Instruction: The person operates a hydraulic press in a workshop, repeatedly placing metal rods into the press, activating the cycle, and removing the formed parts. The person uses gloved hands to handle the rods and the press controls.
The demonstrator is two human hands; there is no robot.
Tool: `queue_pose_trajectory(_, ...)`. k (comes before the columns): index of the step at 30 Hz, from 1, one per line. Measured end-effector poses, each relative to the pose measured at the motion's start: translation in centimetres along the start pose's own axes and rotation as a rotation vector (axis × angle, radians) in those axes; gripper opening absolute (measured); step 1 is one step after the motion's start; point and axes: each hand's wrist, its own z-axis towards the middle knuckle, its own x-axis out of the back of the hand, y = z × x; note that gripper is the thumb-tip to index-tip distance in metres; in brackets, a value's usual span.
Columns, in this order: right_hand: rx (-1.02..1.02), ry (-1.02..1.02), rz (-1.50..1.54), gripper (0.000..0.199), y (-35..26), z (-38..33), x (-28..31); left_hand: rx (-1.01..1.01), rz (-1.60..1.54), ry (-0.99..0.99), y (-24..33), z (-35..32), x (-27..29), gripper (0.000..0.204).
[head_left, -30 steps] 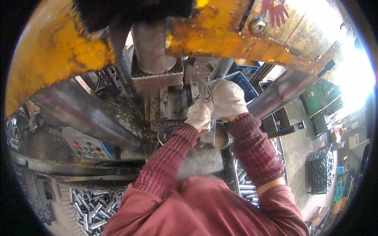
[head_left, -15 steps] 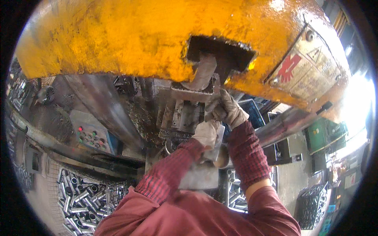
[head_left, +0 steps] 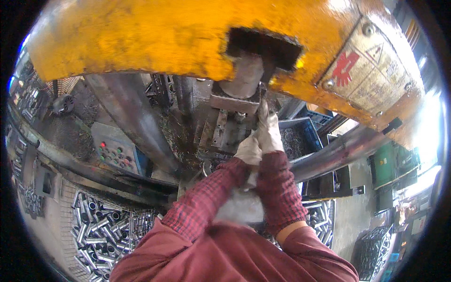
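My left hand [head_left: 249,149], in a pale work glove, is closed in front of the press die. Its fingertips are hidden behind my right hand, so what it grips cannot be made out. A greyish metal piece [head_left: 252,179] shows just below it, between my forearms. My right hand [head_left: 269,131], gloved too, touches or overlaps the left. Its fingers stretch forward along the right side of the steel upper block [head_left: 235,102], and the fingertips look dark and blurred. Below that block lies the lower die [head_left: 221,128]. A round steel ram [head_left: 246,75] stands above the block.
The yellow press body [head_left: 141,42] spans the top, with a warning plate [head_left: 357,56] at right. A button panel [head_left: 115,152] stands left. Cut metal tubes [head_left: 101,230] fill a mesh bin lower left. A blue crate [head_left: 300,134] sits beyond my right hand.
My right hand has straightened forward and moved left, closer to my left hand. The metal piece by my left wrist is now mostly covered. The whole view has shifted slightly.
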Motion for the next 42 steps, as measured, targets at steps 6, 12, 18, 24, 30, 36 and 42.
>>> queue_pose_trajectory(6,-0.426,-0.654,1.104,0.064,1.7,0.0,4.9,-0.246,0.578,-0.137,2.6,-1.3,1.6,0.053)
queue_pose_trajectory(12,-0.558,-0.569,1.128,0.057,6.2,0.7,3.4,-0.291,0.536,-0.170,3.6,-0.9,2.4,0.031)
queue_pose_trajectory(18,-0.506,0.181,0.568,0.036,2.5,-2.2,0.3,-0.196,0.074,0.003,1.8,-0.7,0.0,0.063)
queue_pose_trajectory(24,-0.502,-0.024,0.498,0.042,0.5,-0.4,2.5,-0.414,0.294,0.055,0.1,-0.2,-1.7,0.041)
queue_pose_trajectory(30,-0.558,-0.152,0.626,0.032,1.2,1.0,3.2,-0.184,0.194,0.176,1.4,1.1,-3.8,0.016)
queue_pose_trajectory(36,-0.183,-0.086,0.239,0.030,-1.3,0.6,4.3,-0.489,0.253,0.077,2.3,-0.6,-0.4,0.016)
queue_pose_trajectory(42,-0.208,-0.156,0.184,0.037,-3.7,1.3,9.3,-0.625,0.821,-0.215,9.3,-3.3,6.7,0.023)
